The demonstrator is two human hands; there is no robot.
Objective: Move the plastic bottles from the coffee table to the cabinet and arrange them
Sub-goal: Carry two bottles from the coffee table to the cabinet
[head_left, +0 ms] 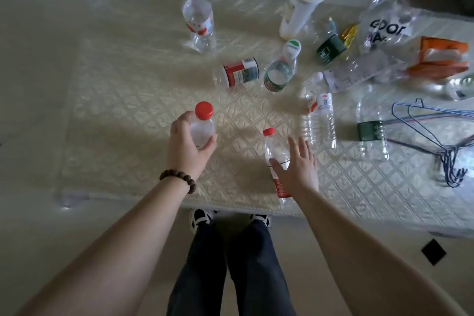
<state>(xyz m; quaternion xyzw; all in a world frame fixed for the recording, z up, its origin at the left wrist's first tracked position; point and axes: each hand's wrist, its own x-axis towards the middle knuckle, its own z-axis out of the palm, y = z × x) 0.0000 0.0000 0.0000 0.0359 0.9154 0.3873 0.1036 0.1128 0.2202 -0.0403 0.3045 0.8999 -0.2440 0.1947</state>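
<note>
My left hand grips a clear bottle with a red cap just above the coffee table. My right hand has straight, spread fingers against a second upright red-capped bottle near the table's front edge. Several more clear plastic bottles are on the table: a tall one with a white cap at the back, one lying with a red and blue label, a green-labelled one, and others to the right, one with a dark green label.
A tall white cup with a straw stands at the back. A printed plastic bag, an orange packet and wire hangers crowd the right side. My legs and shoes are at the table's front edge.
</note>
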